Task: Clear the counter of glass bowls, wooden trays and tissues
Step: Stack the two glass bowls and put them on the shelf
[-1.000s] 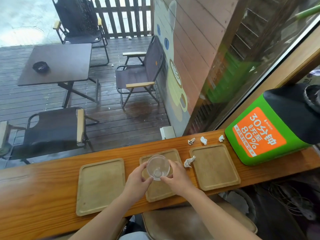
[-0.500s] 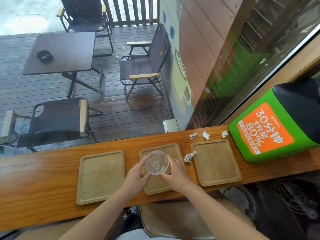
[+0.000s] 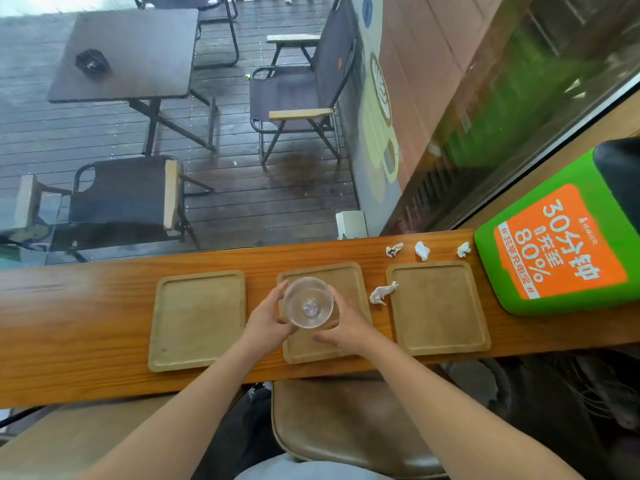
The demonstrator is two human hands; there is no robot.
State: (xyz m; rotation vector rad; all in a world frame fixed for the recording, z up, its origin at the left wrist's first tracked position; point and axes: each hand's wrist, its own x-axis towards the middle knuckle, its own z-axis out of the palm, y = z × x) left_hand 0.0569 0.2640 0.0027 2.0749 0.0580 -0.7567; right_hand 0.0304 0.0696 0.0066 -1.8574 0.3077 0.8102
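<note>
Step in hand, as judged: removal of the glass bowl, which sits at frame centre over the middle wooden tray, cupped between the left hand and right hand, fingers curled against its sides. The bowl is upright, mouth facing the camera, round, with no long axis in plan. Next move calls for a level carry; trays and tissues remain.

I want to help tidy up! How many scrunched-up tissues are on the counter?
4. Three tissues sit in a row along the counter's far edge: left tissue, middle tissue, right tissue. A fourth tissue lies between the middle and right trays. None looks hidden.
</note>
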